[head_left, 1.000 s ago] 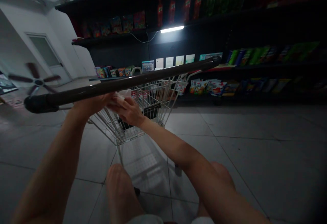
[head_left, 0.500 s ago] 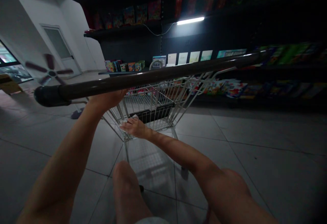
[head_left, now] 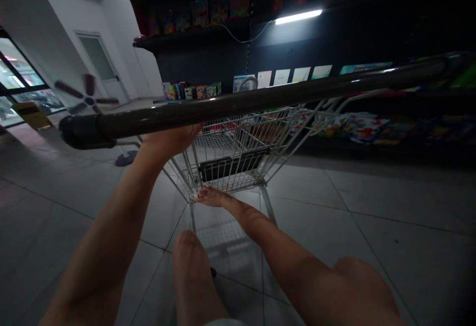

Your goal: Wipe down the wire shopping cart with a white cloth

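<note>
On the far left, a fan [head_left: 88,101] is seen in front of a door [head_left: 98,58]. Next, the brown bar [head_left: 230,105] of a shopping cart [head_left: 235,165] is seen, slanted up to the right. Under its left part, the left grip [head_left: 173,141] is put; the fingers are mostly hidden, so it cannot be made out whether they are spread or curled round something. Lower down, the right grip [head_left: 210,197] is laid at the basket's bottom left corner. A bit of white, maybe a cloth, is seen at its fingertips, but whether it is pinched is not shown. In the middle, the cart is stood on the floor [head_left: 305,246], in front of a dark shelf [head_left: 197,41]. It is made of stiff wire, so it is not likely to be bent. It may be heavy to lift but easily rolled, and is best held by the smooth bar, which may be slippery. Its wheels are mostly hidden. On the right, the bar's end and some bags [head_left: 366,129] are blurred by the dark.
</note>
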A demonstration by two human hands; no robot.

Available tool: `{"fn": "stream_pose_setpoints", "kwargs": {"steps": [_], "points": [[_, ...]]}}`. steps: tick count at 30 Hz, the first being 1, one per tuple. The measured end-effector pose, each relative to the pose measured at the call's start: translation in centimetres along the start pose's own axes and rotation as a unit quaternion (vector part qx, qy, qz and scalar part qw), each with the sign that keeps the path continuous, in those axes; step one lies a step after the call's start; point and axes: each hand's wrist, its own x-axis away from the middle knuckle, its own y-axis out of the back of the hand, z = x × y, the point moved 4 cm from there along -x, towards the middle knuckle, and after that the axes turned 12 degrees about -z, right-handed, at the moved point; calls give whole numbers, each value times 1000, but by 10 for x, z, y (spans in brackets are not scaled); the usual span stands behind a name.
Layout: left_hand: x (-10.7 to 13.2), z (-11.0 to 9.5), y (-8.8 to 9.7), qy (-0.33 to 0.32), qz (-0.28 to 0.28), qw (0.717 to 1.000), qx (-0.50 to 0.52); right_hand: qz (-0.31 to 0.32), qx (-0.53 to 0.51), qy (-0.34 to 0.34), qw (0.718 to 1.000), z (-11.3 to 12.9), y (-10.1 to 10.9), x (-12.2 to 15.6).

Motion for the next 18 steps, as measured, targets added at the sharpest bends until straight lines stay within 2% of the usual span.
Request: {"fn": "stream_pose_setpoints", "kwargs": {"steps": [3, 7, 9, 11, 13, 15, 17, 18], "points": [[-2, -3, 1, -1, 6, 1000, -10, -26, -22, -17, 999, 1, 10, -11], [-3, -5, 3, -3, 14, 1000, -18, -29, -20, -14, 999, -3, 22, -16], [-4, -5, 4, 2, 23, 999, -28, -23, -9, -8, 1000, -13, 36, -23], [-5, -6, 5, 2, 38, 999, -33, -30, 21, 9, 999, -28, 59, -39], [-7, -7, 7, 3, 57, 998, -31, -78, 93, 42, 992, -46, 92, -63], [-8, -9, 9, 4, 79, 996, -28, -157, 182, 70, 968, -61, 125, -86], [-8, -10, 11, 7, 95, 995, -37, -216, 239, 83, 943, -70, 142, -96], [-8, -10, 11, 8, 99, 994, -47, -232, 253, 89, 935, -73, 142, -94]]}}
